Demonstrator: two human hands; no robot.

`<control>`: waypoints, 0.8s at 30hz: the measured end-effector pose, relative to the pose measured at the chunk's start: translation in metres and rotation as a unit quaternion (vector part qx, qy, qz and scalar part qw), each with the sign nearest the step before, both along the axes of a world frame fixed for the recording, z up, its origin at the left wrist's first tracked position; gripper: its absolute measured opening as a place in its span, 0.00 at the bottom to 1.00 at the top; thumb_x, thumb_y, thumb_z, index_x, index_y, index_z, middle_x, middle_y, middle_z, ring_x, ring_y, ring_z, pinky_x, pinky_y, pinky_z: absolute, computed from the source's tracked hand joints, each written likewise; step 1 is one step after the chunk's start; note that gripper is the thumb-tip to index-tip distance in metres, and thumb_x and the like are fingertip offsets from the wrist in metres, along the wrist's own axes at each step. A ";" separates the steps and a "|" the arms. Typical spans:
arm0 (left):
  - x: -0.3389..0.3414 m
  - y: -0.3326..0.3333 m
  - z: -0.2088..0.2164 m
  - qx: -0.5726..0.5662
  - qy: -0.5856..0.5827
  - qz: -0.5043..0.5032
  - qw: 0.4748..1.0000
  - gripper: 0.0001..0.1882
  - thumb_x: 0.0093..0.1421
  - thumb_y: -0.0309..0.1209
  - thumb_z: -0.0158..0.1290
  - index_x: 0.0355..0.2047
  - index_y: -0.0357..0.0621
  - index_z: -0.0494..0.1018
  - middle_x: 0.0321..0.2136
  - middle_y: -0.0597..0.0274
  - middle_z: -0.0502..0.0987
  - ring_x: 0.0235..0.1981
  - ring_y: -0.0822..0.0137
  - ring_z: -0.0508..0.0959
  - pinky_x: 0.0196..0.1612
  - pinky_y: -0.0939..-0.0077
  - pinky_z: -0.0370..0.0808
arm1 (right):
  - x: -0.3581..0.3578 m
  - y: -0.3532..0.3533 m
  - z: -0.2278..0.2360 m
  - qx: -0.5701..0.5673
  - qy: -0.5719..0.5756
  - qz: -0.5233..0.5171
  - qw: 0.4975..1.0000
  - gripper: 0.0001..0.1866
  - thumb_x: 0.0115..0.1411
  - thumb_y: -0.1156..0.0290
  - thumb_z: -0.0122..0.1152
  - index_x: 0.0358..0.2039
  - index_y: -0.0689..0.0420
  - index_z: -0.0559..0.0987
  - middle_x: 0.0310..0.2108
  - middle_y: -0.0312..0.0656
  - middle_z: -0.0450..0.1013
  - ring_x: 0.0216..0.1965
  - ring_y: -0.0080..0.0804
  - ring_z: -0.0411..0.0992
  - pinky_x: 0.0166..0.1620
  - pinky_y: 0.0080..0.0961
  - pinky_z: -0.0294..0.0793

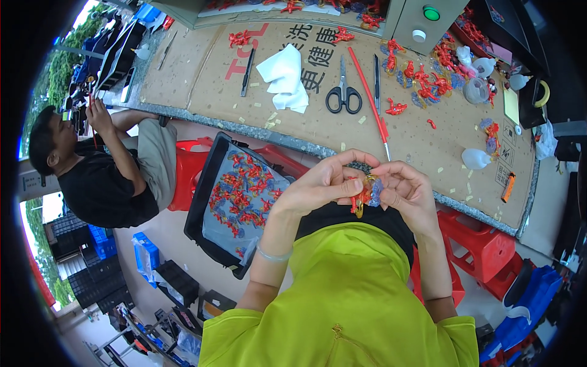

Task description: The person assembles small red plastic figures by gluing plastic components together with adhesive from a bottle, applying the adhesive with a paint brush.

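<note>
Between my two hands, just off the table's front edge, is a small figurine [365, 194] with red, amber and bluish translucent parts. My left hand [327, 183] pinches its red side between thumb and fingers. On the bluish side, the fingertips of my right hand [406, 191] close on it. My fingers cover much of its shape. Beyond my hands a thin red-handled paintbrush [370, 95] lies across the cardboard. Black-handled scissors [343, 92] rest left of it, and a craft knife [376, 82] to its right.
A black crate [199, 205] of similar figurines stands at my left. More figurines [431, 82] lie at the table's right, near a white squeeze bottle [476, 159] and orange lighter [508, 187]. White tissue [284, 76] lies on the cardboard [195, 73]. Another person [98, 165] sits at left; red stools [477, 244] stand right.
</note>
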State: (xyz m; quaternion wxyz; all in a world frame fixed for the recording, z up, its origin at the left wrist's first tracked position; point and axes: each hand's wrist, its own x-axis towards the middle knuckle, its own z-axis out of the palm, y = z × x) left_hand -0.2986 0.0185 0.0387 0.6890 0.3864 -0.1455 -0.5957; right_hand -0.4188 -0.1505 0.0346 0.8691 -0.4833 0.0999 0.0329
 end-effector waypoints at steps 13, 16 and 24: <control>0.001 0.006 -0.019 0.027 0.016 0.110 0.993 0.22 0.62 0.34 0.52 0.53 0.36 0.63 0.35 0.62 0.76 0.31 0.79 0.72 0.35 0.86 0.70 | -0.004 0.034 -0.022 0.116 -0.008 -0.128 0.985 0.17 0.54 0.79 0.62 0.44 0.66 0.70 0.34 0.42 0.74 0.27 0.22 0.71 0.29 0.17 0.70; -0.001 0.002 -0.021 0.009 0.031 0.114 0.993 0.22 0.62 0.34 0.51 0.53 0.36 0.63 0.38 0.61 0.75 0.36 0.76 0.74 0.40 0.82 0.72 | -0.007 0.034 -0.022 0.110 -0.011 -0.146 0.983 0.17 0.54 0.78 0.63 0.44 0.66 0.70 0.34 0.43 0.74 0.27 0.23 0.71 0.29 0.16 0.70; -0.033 -0.008 -0.037 -0.083 -0.020 0.218 0.972 0.14 0.58 0.24 0.54 0.44 0.35 0.67 0.42 0.57 0.71 0.44 0.68 0.73 0.47 0.73 0.72 | -0.010 0.026 -0.025 0.245 -0.019 -0.131 0.960 0.22 0.53 0.81 0.60 0.49 0.66 0.69 0.35 0.43 0.73 0.25 0.24 0.69 0.28 0.19 0.68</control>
